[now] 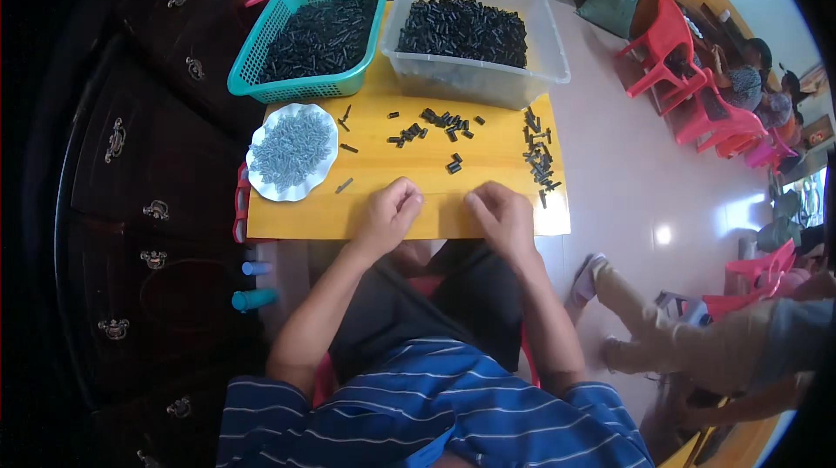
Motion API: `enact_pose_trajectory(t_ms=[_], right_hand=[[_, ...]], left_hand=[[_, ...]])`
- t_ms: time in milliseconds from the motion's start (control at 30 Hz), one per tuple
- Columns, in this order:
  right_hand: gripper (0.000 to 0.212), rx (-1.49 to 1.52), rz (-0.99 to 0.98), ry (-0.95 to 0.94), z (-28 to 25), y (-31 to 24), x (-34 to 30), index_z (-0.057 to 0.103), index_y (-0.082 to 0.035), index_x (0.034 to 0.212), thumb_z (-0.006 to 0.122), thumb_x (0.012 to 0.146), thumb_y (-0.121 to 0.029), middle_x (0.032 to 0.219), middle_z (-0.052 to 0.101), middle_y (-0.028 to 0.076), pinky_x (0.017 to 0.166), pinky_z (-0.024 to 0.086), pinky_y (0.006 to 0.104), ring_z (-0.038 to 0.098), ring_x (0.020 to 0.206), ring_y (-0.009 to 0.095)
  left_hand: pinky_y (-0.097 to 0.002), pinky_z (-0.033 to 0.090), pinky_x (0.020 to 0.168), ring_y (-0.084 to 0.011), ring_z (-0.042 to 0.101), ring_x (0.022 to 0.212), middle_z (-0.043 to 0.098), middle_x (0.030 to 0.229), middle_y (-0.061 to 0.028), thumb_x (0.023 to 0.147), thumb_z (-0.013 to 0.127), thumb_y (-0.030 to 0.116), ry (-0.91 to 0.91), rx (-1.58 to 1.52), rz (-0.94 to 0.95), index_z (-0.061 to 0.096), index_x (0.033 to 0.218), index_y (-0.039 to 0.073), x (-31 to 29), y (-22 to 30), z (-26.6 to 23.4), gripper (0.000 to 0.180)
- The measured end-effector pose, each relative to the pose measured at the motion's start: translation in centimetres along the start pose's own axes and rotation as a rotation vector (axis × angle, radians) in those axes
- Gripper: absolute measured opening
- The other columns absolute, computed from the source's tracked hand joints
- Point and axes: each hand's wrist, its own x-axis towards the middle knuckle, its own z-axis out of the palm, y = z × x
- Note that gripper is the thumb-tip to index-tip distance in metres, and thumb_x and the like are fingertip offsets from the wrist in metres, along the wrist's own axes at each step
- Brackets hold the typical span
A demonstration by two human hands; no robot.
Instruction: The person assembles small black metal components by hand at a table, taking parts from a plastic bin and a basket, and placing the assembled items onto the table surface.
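Observation:
My left hand (394,213) is closed above the near edge of the yellow table (366,228), fingers curled and thumb turned inward. Facing it across a gap, my right hand (505,220) is closed too, its thumb pressed to the curled index finger. What either hand holds, if anything, is hidden. Beyond them lie small black cylinders (455,167) and a loose cluster of more black cylinders (444,121). A thin grey pin (345,185) rests near my left hand. At the right edge are scattered longer black pieces (540,159). Clear small pieces (292,150) fill a white scalloped plate (255,174).
A teal basket (300,88) and a translucent tub (479,76), both with black parts, stand at the far side. Dark drawers (131,146) line the left. To the right are red chairs (666,46), seated people and a person's leg (644,316).

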Motion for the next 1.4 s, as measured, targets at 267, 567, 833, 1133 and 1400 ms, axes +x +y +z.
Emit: enact_pose_trajectory(t_ms=[267, 567, 833, 1133, 1400], right_hand=[[0.023, -0.361, -0.136, 0.151, 1.4, 1.1, 8.7, 0.074, -0.006, 0.088, 0.072, 0.085, -0.028, 0.081, 0.073, 0.014, 0.067, 0.054, 0.0396, 0.071, 0.074, 0.032], [0.014, -0.28, -0.241, 0.263, 2.4, 1.2, 12.3, 0.073, -0.007, 0.09, 0.067, 0.087, -0.019, 0.087, 0.072, 0.017, 0.073, 0.053, 0.0463, 0.069, 0.08, 0.038], [0.014, -0.371, -0.265, 0.169, 3.3, 0.8, 14.9, 0.077, -0.012, 0.094, 0.066, 0.087, -0.018, 0.098, 0.07, 0.015, 0.08, 0.054, 0.044, 0.068, 0.092, 0.035], [0.016, -0.472, -0.424, 0.089, 4.5, 1.4, 17.3, 0.078, -0.016, 0.097, 0.067, 0.085, -0.017, 0.095, 0.072, 0.013, 0.083, 0.054, 0.0436, 0.069, 0.091, 0.033], [0.014, -0.599, -0.511, 0.094, 5.2, 1.0, 17.0, 0.077, -0.015, 0.094, 0.066, 0.086, -0.018, 0.091, 0.071, 0.012, 0.079, 0.055, 0.0459, 0.068, 0.086, 0.035]], left_hand=[[-0.0261, 0.043, 0.053, -0.0069, 0.053, 0.056, 0.055, 0.065, -0.0012, 0.095, 0.059, 0.012, 0.03, 0.035, 0.053, 0.058, 0.087, 0.0, -0.3, 0.6, 0.0, 0.014], [-0.0289, 0.044, 0.056, -0.0101, 0.054, 0.059, 0.057, 0.066, -0.0045, 0.093, 0.061, 0.011, 0.064, 0.034, 0.117, 0.059, 0.086, 0.0, -0.4, 0.7, -0.1, 0.014], [-0.0291, 0.044, 0.057, -0.0105, 0.054, 0.06, 0.058, 0.067, -0.0048, 0.094, 0.061, 0.012, 0.068, 0.011, 0.147, 0.059, 0.087, 0.0, -0.5, 0.5, -0.1, 0.014], [-0.0294, 0.046, 0.058, -0.0115, 0.056, 0.062, 0.06, 0.069, -0.0056, 0.094, 0.061, 0.012, 0.058, 0.004, 0.142, 0.059, 0.087, 0.0, -0.3, 0.6, -0.1, 0.014], [-0.0297, 0.045, 0.057, -0.011, 0.055, 0.06, 0.059, 0.068, -0.0057, 0.094, 0.061, 0.013, 0.069, 0.031, 0.149, 0.059, 0.086, 0.0, -0.5, 0.5, 0.0, 0.015]])
